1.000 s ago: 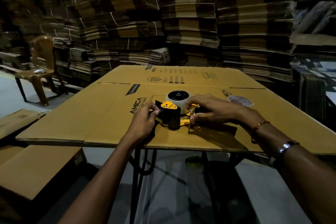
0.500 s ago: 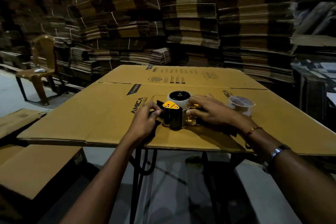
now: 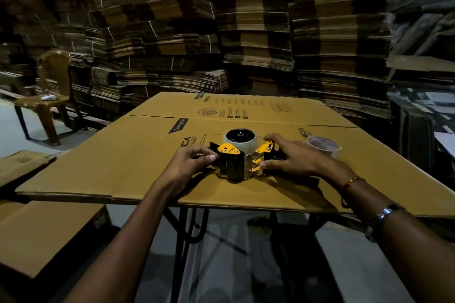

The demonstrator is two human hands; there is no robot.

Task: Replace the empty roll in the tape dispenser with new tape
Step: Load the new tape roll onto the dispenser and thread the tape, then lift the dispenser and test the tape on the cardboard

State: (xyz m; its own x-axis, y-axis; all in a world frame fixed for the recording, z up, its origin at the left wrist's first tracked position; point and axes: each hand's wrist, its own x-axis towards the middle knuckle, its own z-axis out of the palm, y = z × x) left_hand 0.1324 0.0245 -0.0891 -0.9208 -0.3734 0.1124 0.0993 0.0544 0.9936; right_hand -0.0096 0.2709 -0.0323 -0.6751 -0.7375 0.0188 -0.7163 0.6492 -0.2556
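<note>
A black and yellow tape dispenser (image 3: 234, 165) lies on its side on the flattened cardboard sheet (image 3: 123, 162) covering the table. A roll of tape (image 3: 240, 140) sits on its hub, open core facing up. My left hand (image 3: 193, 161) pinches the dispenser's left end, next to the black roller. On the other side, my right hand (image 3: 286, 158) grips the yellow flap and metal blade end, fingers curled over it. Another tape roll (image 3: 323, 146) with red print stands on the cardboard just past my right hand.
Tall stacks of flattened cartons (image 3: 246, 32) wall the back. A brown plastic chair (image 3: 49, 96) stands at the far left. More cardboard sheets (image 3: 41, 231) lie low at the left. The table's black metal legs (image 3: 182, 241) show below the front edge.
My right hand has slid right and opened out the yellow flap, so the roller and tape strip show between my hands. The printed roll is now fully uncovered.
</note>
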